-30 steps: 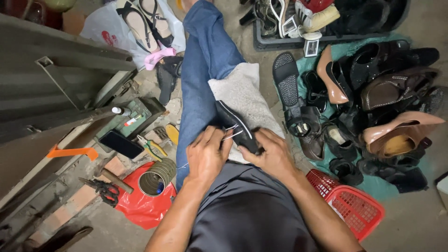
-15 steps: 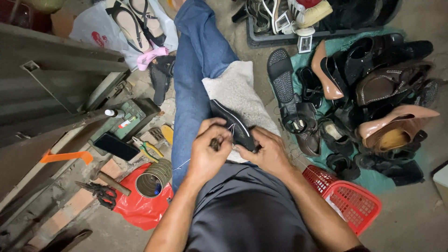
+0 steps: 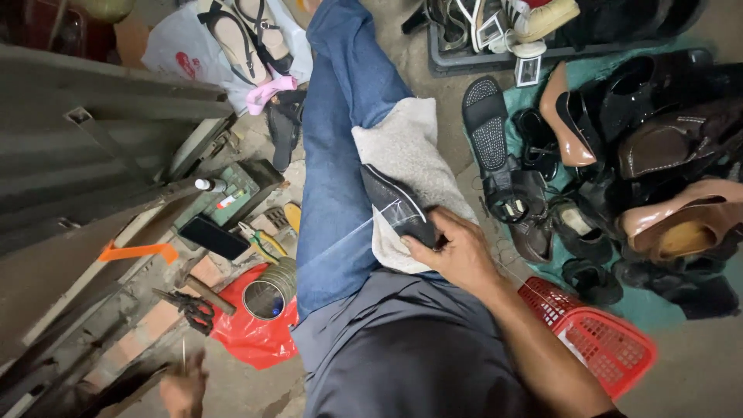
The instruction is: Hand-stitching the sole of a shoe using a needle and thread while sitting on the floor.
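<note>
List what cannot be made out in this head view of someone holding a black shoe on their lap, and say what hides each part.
- Black shoe: its heel end is covered by the right hand.
- Left hand: motion-blurred at the bottom edge; it pinches something thin, too small to identify.
- Red basket: partly behind the right forearm.
- Grey cloth: its near part lies under the shoe and hand.

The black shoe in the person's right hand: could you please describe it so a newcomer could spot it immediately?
Find the blue-jeaned leg running up the middle, with a grey towel draped over the knee. On that towel lies the black shoe, its near end gripped by the right hand. Unlike the shoes piled on the floor to the right, it shows pale thread lines across it.
</note>
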